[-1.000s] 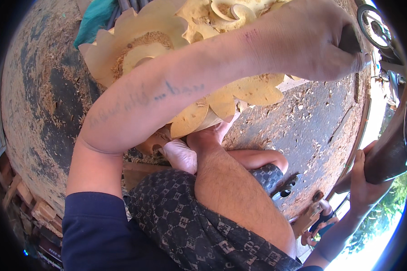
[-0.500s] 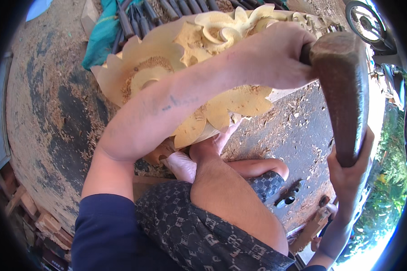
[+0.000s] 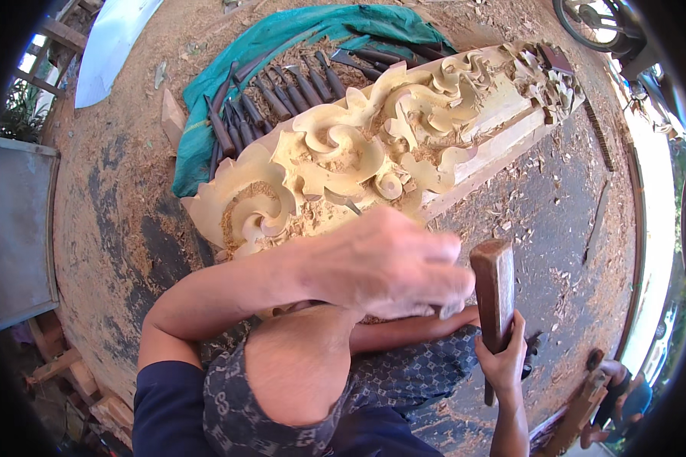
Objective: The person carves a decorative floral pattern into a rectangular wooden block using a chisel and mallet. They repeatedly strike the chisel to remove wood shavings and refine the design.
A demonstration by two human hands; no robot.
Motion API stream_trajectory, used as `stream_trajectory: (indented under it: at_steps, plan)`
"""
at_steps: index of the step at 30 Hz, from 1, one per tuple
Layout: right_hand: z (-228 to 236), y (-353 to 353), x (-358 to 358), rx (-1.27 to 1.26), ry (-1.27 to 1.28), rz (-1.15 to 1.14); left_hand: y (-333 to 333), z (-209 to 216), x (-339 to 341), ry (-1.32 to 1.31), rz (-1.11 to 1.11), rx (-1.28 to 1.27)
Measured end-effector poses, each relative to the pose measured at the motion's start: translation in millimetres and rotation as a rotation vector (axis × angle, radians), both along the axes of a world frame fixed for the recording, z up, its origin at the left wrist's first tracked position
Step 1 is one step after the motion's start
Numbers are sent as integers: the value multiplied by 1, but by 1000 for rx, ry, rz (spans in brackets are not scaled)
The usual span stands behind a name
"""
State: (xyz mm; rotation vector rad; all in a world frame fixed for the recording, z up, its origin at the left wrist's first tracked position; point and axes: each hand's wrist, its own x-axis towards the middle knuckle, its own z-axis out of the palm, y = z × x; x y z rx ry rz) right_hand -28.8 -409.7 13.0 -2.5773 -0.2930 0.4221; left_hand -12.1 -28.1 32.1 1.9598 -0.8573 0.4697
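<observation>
A pale wooden panel (image 3: 335, 148), carved with scrolls and leaf shapes, lies in front of me with shavings in its hollows. My left hand (image 3: 389, 263), somewhat blurred, is closed around a chisel (image 3: 349, 203) at the panel's near edge. The chisel's metal blade shows beyond the knuckles; most of its handle is hidden by the hand. To the right, my right hand (image 3: 504, 358) grips a dark wooden mallet (image 3: 495, 293) low on its shaft, block end up. The mallet is apart from the chisel. My bent knee (image 3: 297, 365) is below the left forearm.
Several dark-handled chisels (image 3: 297, 87) lie on a green cloth (image 3: 198, 122) behind the panel. Wood shavings litter the dark ground (image 3: 556, 251). A wheel (image 3: 587, 19) stands at the far right. Another person (image 3: 625, 400) is at the lower right, beside some wood. A grey metal panel (image 3: 19, 221) stands at left.
My view has shifted, showing more of the panel and chisels. My left hand has come lower and nearer, and the mallet has moved down and away from it.
</observation>
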Motion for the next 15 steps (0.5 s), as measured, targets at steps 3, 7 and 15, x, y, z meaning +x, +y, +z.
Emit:
stream_trajectory:
  at_steps: [3,7,15]
  plan:
    - [-17,-8,7,109,-285,267,-33,-41,-10,-66,-52,293]
    - [-17,0,28,90,-480,537,-39,-64,-12,-27,-57,407]
    - [-29,11,47,201,-464,615,-51,-72,-11,56,47,399]
